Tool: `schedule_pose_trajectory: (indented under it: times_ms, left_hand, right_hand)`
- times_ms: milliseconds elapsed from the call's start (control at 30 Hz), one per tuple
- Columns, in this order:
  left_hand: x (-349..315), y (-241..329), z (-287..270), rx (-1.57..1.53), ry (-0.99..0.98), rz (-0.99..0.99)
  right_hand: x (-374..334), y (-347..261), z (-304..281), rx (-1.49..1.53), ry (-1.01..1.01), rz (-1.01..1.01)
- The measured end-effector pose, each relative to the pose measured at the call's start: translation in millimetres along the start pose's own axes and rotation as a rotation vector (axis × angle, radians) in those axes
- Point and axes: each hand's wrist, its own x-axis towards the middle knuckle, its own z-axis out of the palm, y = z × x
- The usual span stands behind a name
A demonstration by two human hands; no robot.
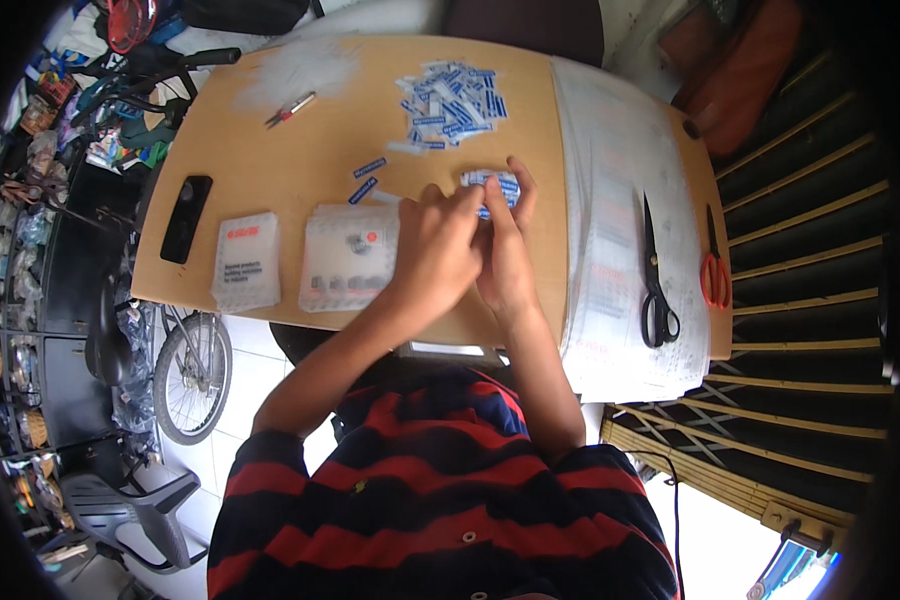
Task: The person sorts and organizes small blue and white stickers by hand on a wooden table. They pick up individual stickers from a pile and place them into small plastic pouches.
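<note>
My right hand is closed around a small stack of blue-and-white printed strips, thumb on top and index finger curled past its far side. Against the stack's left edge, my left hand is closed too, its fingers bent and partly hiding the strips. Beyond both hands lies a loose heap of similar strips. A few single strips rest left of it. Beside my left wrist is a pile of clear printed plastic sleeves, with a second, smaller pile farther left.
Red-handled snips lie near thin clear plastic pieces at the far left. A black phone is by the left edge. Large plastic sheets cover the table's right side, bearing black scissors and orange-handled scissors.
</note>
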Motion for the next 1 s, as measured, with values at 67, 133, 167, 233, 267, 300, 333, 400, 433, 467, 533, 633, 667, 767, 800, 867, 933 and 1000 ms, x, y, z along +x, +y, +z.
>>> schedule_pose_trajectory:
  times_ms: [67,133,167,233,267,300,333,400,433,467,533,633,667,767,800,867,933,1000]
  left_hand:
    - [-14.4,17.3,3.7,0.011,-0.100,-0.025]
    - [-19.3,28.1,1.0,-0.039,-0.213,-0.026]
    - [-24.4,30.4,-1.0,-0.046,-0.201,0.043]
    - [-31.6,33.4,-14.0,-0.059,-0.168,0.193]
    - [-34.7,38.5,-27.8,-0.092,-0.288,0.171]
    - [-36.6,35.6,-34.5,-0.078,-0.309,0.239]
    - [-37.5,32.1,-40.3,-0.066,-0.329,0.307]
    - [-42.4,28.3,-42.5,-0.038,-0.331,0.388]
    - [-43.7,26.9,-42.4,-0.014,-0.326,0.406]
    - [-44.0,25.6,-42.6,0.010,-0.321,0.423]
    - [-42.9,22.8,-40.7,0.028,-0.305,0.452]
    - [-39.2,17.7,-35.7,0.011,-0.276,0.491]
    - [-34.8,14.0,-32.4,0.006,-0.259,0.504]
    - [-26.3,6.8,-25.7,-0.042,-0.236,0.453]
    - [-24.8,6.0,-24.2,-0.064,-0.236,0.425]
    - [-20.3,8.1,-30.5,-0.067,-0.251,0.437]
    - [-19.1,4.0,-33.0,-0.053,-0.270,0.454]
    - [-19.6,-5.1,-31.5,-0.018,-0.288,0.472]
  right_hand:
    - [-12.4,-2.0,-23.7,0.048,0.012,0.103]
    - [-19.9,-6.1,-38.5,0.118,0.054,0.214]
    - [-22.1,-5.5,-45.4,0.191,0.031,0.261]
    - [-23.2,-9.7,-54.5,0.338,-0.024,0.335]
    - [-26.0,-15.0,-54.0,0.442,-0.038,0.380]
    - [-26.2,-15.6,-55.6,0.474,-0.064,0.386]
    - [-25.5,-16.2,-57.3,0.505,-0.091,0.392]
    - [-22.8,-12.7,-59.8,0.588,-0.158,0.421]
    - [-22.9,-10.0,-59.2,0.590,-0.147,0.425]
    - [-23.5,-8.0,-56.9,0.593,-0.136,0.429]
    - [-23.3,-6.1,-56.2,0.587,-0.124,0.443]
    - [-21.7,2.8,-57.6,0.614,-0.106,0.429]
    - [-23.1,3.0,-56.7,0.617,-0.122,0.434]
    - [-26.7,2.4,-54.3,0.602,-0.183,0.458]
    - [-26.5,3.6,-56.0,0.584,-0.208,0.461]
    - [-24.0,4.6,-56.0,0.594,-0.195,0.471]
    - [-20.0,4.9,-52.4,0.651,-0.117,0.484]
    - [-21.6,2.6,-51.5,0.644,-0.205,0.489]
